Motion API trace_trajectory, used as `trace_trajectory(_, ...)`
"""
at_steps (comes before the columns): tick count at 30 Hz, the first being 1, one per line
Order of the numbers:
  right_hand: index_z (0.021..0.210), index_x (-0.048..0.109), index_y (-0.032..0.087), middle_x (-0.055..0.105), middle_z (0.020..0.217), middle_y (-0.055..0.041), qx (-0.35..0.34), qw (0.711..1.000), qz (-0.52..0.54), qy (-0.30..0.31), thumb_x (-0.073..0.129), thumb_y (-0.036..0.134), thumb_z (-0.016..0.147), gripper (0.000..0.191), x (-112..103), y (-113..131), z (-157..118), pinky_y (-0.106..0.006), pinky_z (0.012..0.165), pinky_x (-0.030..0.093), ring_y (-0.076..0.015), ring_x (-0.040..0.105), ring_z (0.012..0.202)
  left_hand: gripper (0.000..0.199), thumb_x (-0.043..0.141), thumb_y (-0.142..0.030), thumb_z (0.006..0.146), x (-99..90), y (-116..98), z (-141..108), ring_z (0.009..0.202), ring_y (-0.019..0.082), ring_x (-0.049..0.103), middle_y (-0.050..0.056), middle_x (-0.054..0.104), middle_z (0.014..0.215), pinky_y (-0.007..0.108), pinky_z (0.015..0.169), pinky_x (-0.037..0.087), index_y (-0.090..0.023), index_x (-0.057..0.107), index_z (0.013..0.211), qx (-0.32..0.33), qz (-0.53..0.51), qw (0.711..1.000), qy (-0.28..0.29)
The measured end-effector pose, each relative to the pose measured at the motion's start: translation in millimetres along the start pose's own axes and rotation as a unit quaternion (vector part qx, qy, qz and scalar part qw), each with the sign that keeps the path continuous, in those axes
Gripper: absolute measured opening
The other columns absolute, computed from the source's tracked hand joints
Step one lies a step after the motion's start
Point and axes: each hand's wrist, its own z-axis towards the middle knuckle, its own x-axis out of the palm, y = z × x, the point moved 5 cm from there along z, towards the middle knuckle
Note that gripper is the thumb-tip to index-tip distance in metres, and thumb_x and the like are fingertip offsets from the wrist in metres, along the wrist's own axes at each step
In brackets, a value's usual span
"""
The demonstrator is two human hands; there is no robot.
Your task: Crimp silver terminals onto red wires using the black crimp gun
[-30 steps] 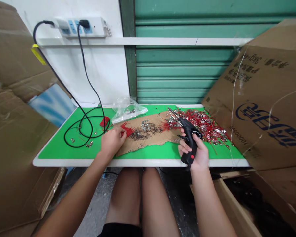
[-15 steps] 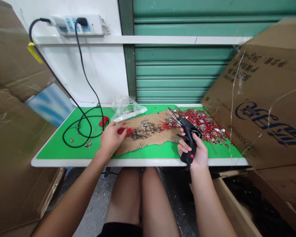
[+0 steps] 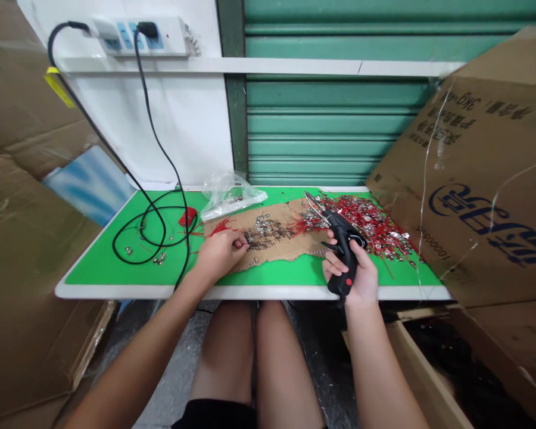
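Observation:
My right hand grips a black hot glue gun, its nozzle angled up and left over the table. My left hand is at the left part of a torn cardboard strip, thumb and fingers pinched together; whatever is between them is too small to make out. Just beyond that hand lies a bunch of red strings. Small silver bell-like pieces sit mid-strip among dark marks. Behind the glue gun spreads a pile of red strings with silver pieces.
A clear plastic bag and a red roll lie on the green tabletop. Looped black cable runs up to a power strip. Large cardboard boxes flank the table, the right one leaning close.
My left hand has moved right and slightly nearer, off the red string bunch, to the dark-marked part of the cardboard. My right hand and the glue gun have hardly moved.

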Motion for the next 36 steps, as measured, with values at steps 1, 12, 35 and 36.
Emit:
trace_trajectory(1,0.109,0.069,0.02,0.064,0.085,0.0002,-0.001,1.0,-0.002,-0.001,0.071,0.029,0.09,0.021,0,0,0,-0.016,0.039,0.046,-0.0062,0.03,0.044,0.012,0.066,-0.027,0.09,0.3,1,0,0.087,0.021,0.071,0.004,0.08,0.094,0.028,0.07,0.046,-0.021,0.076,0.088,0.001,0.003,1.0,-0.006)
trace_trajectory(12,0.107,0.072,0.023,0.063,0.087,-0.0008,-0.01,0.996,-0.09,-0.011,0.069,0.039,0.091,0.023,1,1,-1,-0.021,0.038,0.039,-0.0081,0.024,0.046,0.015,0.065,-0.03,0.09,4.7,9,2,0.078,0.02,0.068,0.003,0.078,0.087,0.03,0.066,0.041,-0.021,0.077,0.086,-0.03,-0.001,0.999,-0.035)
trace_trajectory(35,0.084,0.077,0.016,0.063,0.055,-0.002,0.176,0.911,-0.372,0.004,0.083,0.058,0.074,0.044,13,-20,14,-0.019,0.033,0.031,-0.0083,0.043,0.038,0.011,0.065,-0.025,0.09,-3.3,19,-16,0.087,0.022,0.072,0.004,0.079,0.095,0.03,0.07,0.048,-0.023,0.074,0.095,-0.043,0.031,0.997,-0.055)
trace_trajectory(36,0.083,0.077,0.015,0.058,0.049,-0.0007,0.185,0.905,-0.384,0.005,0.081,0.06,0.075,0.046,12,-21,14,-0.019,0.033,0.031,-0.0088,0.042,0.037,0.01,0.065,-0.025,0.09,-3.2,20,-16,0.086,0.022,0.071,0.004,0.079,0.093,0.03,0.07,0.048,-0.023,0.074,0.093,-0.043,0.027,0.997,-0.057)
